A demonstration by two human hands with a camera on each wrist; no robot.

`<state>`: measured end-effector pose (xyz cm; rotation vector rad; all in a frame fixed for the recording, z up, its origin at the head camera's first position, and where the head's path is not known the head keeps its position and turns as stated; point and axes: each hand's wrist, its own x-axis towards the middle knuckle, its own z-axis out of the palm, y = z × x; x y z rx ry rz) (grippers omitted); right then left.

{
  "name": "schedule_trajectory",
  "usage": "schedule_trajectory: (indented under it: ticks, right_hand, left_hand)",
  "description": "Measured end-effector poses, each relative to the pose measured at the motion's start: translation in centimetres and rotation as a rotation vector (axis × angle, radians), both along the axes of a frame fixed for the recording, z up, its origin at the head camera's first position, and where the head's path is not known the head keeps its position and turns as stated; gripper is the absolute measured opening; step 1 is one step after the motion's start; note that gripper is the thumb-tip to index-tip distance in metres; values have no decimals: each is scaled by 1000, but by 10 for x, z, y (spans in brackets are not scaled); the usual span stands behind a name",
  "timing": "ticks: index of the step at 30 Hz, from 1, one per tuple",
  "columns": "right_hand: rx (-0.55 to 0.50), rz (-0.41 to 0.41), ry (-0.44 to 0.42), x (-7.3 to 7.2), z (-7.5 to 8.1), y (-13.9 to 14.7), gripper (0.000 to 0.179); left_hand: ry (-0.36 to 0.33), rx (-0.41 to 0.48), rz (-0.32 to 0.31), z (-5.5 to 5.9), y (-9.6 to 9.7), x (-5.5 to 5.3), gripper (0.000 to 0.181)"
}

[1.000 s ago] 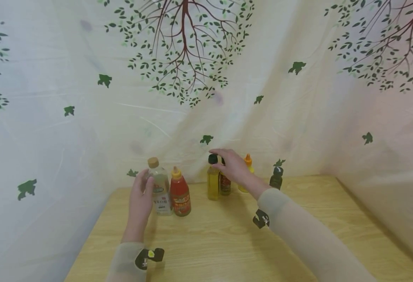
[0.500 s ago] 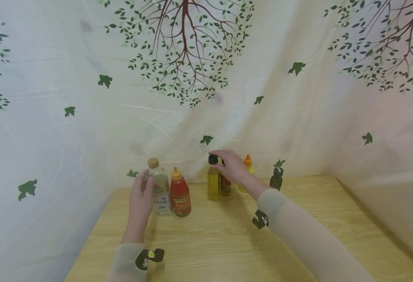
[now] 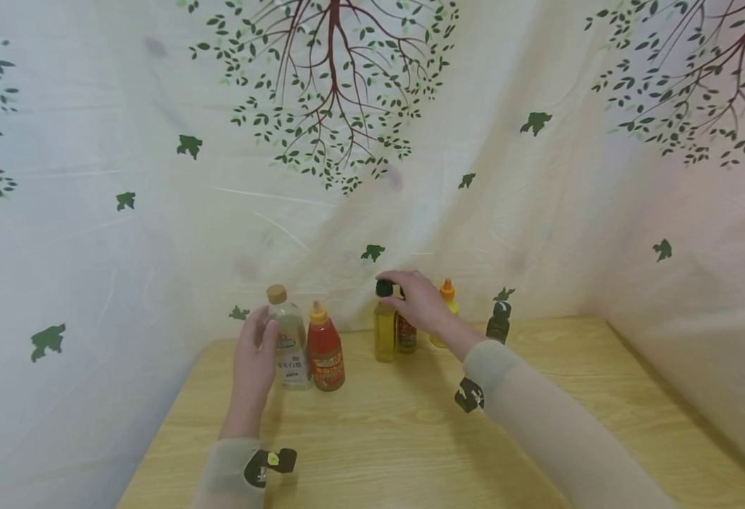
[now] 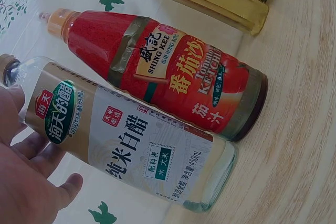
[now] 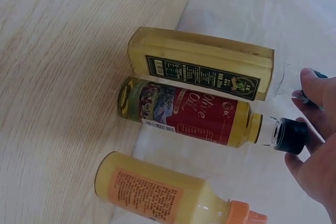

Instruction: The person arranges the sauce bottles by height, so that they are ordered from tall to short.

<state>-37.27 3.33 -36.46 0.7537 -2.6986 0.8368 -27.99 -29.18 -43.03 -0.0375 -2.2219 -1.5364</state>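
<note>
My left hand (image 3: 254, 360) is at the left side of a clear white rice vinegar bottle (image 4: 131, 135), with the thumb at its shoulder and the fingers reaching behind it. That bottle stands upright beside a red tomato ketchup bottle (image 4: 168, 72). Farther right, my right hand (image 3: 420, 300) pinches the dark cap of a square-sided yellow oil bottle (image 5: 202, 59) from above, thumb on one side. Close against this one is a round olive oil bottle (image 5: 184, 111) with a red label; its black cap (image 5: 291, 136) lies by the right hand's lower fingers.
A yellow squeeze bottle (image 5: 157, 187) with an orange nozzle stands right of the oils, partly behind the right forearm. Farther right is a dark bottle (image 3: 498, 322). The wooden table (image 3: 347, 452) ends at a white leaf-patterned curtain (image 3: 321, 233) behind the bottles.
</note>
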Motion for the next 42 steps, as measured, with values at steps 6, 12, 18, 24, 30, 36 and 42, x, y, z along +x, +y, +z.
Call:
schedule_trajectory:
  ticks: [6,12,18,24,30,36,42]
  right_hand:
    - [2,10,28,0,-1,1,50]
    - [6,10,58,-2,-3,0,49]
    - [10,13,85,-1,-4,-2,49]
    - [-11,16,102,2,-3,-6,48]
    - [-60,19,127,7,3,-12,48]
    - [-101,6,92,17,10,-18,49]
    - [-130,-12,31,28,14,-24,49]
  left_hand:
    - [-12,-2,5,0,1,0,61]
    - [-5,-10,9,1,2,0,60]
    - [4,-7,6,1,1,0,61]
    - [-3,-3,2,2,2,0,62]
    - [-13,7,1,3,1,1,62]
    - [-16,4,9,2,1,1,62]
    - [-16,4,9,1,1,2,63]
